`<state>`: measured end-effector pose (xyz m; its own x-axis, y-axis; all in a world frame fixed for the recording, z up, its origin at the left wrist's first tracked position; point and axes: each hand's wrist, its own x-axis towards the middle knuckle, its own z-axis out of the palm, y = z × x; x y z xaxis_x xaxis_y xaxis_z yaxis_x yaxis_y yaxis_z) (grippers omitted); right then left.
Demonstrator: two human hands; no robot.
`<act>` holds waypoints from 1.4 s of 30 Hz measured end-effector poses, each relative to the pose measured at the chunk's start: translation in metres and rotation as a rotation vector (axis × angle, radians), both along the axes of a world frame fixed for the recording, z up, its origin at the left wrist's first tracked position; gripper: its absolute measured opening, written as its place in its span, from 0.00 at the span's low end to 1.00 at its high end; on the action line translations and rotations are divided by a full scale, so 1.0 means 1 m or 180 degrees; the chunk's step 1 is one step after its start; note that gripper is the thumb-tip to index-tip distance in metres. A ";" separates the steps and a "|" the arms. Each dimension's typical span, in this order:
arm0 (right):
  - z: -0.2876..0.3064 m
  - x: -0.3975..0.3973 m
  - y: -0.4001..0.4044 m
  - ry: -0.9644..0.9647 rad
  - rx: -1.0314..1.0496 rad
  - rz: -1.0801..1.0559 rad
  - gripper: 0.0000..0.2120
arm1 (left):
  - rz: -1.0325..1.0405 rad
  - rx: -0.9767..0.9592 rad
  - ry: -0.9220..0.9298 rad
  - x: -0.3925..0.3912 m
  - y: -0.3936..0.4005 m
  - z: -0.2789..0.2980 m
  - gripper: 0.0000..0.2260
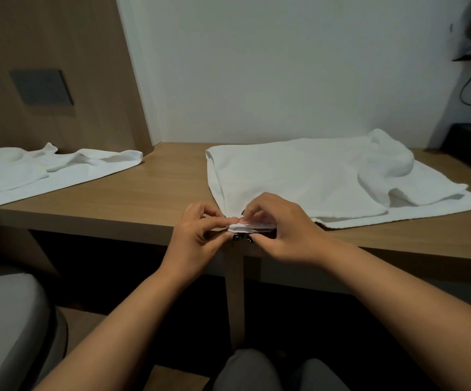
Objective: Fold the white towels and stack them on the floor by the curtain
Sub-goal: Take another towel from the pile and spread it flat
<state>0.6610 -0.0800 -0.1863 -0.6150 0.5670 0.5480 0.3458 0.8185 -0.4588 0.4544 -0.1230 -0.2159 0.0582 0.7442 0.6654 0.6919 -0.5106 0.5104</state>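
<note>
Wooden tabletop (155,193) against a pale wall carries two white towels: one rumpled towel (45,170) at the far left, one half-folded towel (299,176) on the right. Left hand (197,238) and right hand (282,230) both pinch its near corner at the tabletop's front edge, each grip narrow on the cloth.

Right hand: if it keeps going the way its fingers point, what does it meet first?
Right hand points left, pinching the towel corner at the desk edge. First contact is probably the left hand, whose fingertips sit just opposite; depth is unclear.
</note>
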 end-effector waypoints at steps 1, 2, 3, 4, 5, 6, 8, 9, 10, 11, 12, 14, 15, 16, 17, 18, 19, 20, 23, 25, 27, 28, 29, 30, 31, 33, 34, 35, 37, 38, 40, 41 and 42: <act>-0.002 0.001 -0.002 -0.0042 0.0087 -0.0053 0.12 | 0.0011 -0.0033 -0.0062 0.000 -0.001 0.002 0.13; -0.004 0.002 -0.003 -0.0089 0.0246 -0.0085 0.11 | 0.0018 -0.0065 -0.0152 0.001 -0.002 0.006 0.12; -0.005 0.005 -0.005 -0.0162 0.0443 -0.0106 0.11 | 0.0023 -0.0073 -0.0221 0.001 -0.004 0.010 0.11; -0.005 0.008 -0.007 -0.0245 0.0624 -0.0132 0.10 | 0.0035 -0.0045 -0.0250 0.001 -0.006 0.014 0.11; -0.004 0.013 -0.008 -0.0322 0.0775 -0.0176 0.10 | 0.0047 -0.0002 -0.0251 0.001 -0.007 0.020 0.11; -0.002 0.018 -0.009 -0.0381 0.0904 -0.0230 0.10 | 0.0048 0.0031 -0.0261 0.000 -0.009 0.025 0.12; 0.002 0.026 -0.009 -0.0445 0.1169 -0.0367 0.09 | 0.0057 0.0018 -0.0334 -0.001 -0.012 0.034 0.12; 0.005 0.029 -0.010 -0.0479 0.1313 -0.0457 0.08 | 0.0075 0.0021 -0.0367 -0.001 -0.013 0.038 0.11; 0.008 0.031 -0.011 -0.0525 0.1456 -0.0557 0.08 | 0.0099 0.0044 -0.0397 -0.001 -0.014 0.042 0.11; 0.011 0.032 -0.012 -0.0583 0.1587 -0.0656 0.08 | 0.0131 0.0067 -0.0428 0.000 -0.015 0.046 0.11; 0.013 0.033 -0.013 -0.0643 0.1680 -0.0749 0.08 | 0.0174 0.0076 -0.0472 0.001 -0.017 0.050 0.11; 0.015 0.037 -0.014 -0.0727 0.1671 -0.0952 0.05 | 0.0298 0.0085 -0.0625 0.001 -0.020 0.060 0.10; 0.016 0.041 -0.013 -0.0714 0.1566 -0.1054 0.05 | 0.0354 0.0099 -0.0740 0.001 -0.020 0.065 0.10; 0.016 0.046 -0.012 -0.0669 0.1450 -0.1145 0.05 | 0.0400 0.0109 -0.0869 -0.001 -0.021 0.069 0.10; 0.017 0.052 -0.010 -0.0634 0.1363 -0.1241 0.05 | 0.0441 0.0107 -0.1005 -0.003 -0.021 0.072 0.10; 0.017 0.059 -0.007 -0.0643 0.1283 -0.1337 0.06 | 0.0470 0.0081 -0.1150 -0.005 -0.022 0.075 0.10; 0.017 0.067 -0.005 -0.0683 0.1206 -0.1421 0.06 | 0.0493 0.0056 -0.1289 -0.008 -0.023 0.077 0.10; 0.017 0.074 -0.003 -0.0732 0.1138 -0.1484 0.06 | 0.0519 0.0034 -0.1416 -0.011 -0.024 0.077 0.10; 0.020 0.095 -0.003 -0.0851 0.1121 -0.1549 0.04 | 0.0677 -0.0017 -0.1686 -0.022 -0.024 0.071 0.09; 0.022 0.107 -0.002 -0.0950 0.1203 -0.1581 0.03 | 0.0822 -0.0111 -0.1890 -0.029 -0.023 0.066 0.10; 0.025 0.118 0.000 -0.0950 0.1227 -0.1620 0.05 | 0.0968 -0.0221 -0.2035 -0.035 -0.022 0.062 0.12; 0.026 0.122 0.001 -0.0928 0.1272 -0.1628 0.06 | 0.1026 -0.0265 -0.2082 -0.037 -0.021 0.060 0.13; 0.027 0.125 0.001 -0.0919 0.1398 -0.1627 0.07 | 0.1072 -0.0300 -0.2117 -0.040 -0.020 0.057 0.13; 0.028 0.125 0.001 -0.0962 0.1537 -0.1617 0.07 | 0.1113 -0.0341 -0.2158 -0.041 -0.018 0.055 0.13; 0.027 0.125 0.000 -0.1028 0.1671 -0.1596 0.07 | 0.1158 -0.0383 -0.2204 -0.043 -0.017 0.052 0.13; 0.023 0.124 -0.001 -0.1104 0.1783 -0.1562 0.06 | 0.1242 -0.0442 -0.2313 -0.043 -0.014 0.049 0.13; 0.022 0.126 -0.001 -0.1085 0.1758 -0.1566 0.06 | 0.1277 -0.0454 -0.2355 -0.043 -0.012 0.048 0.13; 0.021 0.127 0.000 -0.1052 0.1709 -0.1581 0.05 | 0.1292 -0.0465 -0.2397 -0.042 -0.011 0.048 0.13; 0.020 0.130 0.002 -0.1076 0.1693 -0.1613 0.05 | 0.1300 -0.0506 -0.2462 -0.043 -0.009 0.046 0.13; 0.020 0.131 0.003 -0.1141 0.1703 -0.1627 0.05 | 0.1311 -0.0534 -0.2490 -0.044 -0.008 0.044 0.13; 0.022 0.134 0.004 -0.1279 0.1649 -0.1777 0.05 | 0.1344 -0.0555 -0.2548 -0.047 -0.005 0.040 0.14; 0.024 0.137 0.004 -0.1337 0.1587 -0.1915 0.05 | 0.1387 -0.0568 -0.2551 -0.048 -0.005 0.039 0.15; 0.026 0.141 0.004 -0.1392 0.1515 -0.2050 0.06 | 0.1456 -0.0593 -0.2530 -0.049 -0.005 0.039 0.15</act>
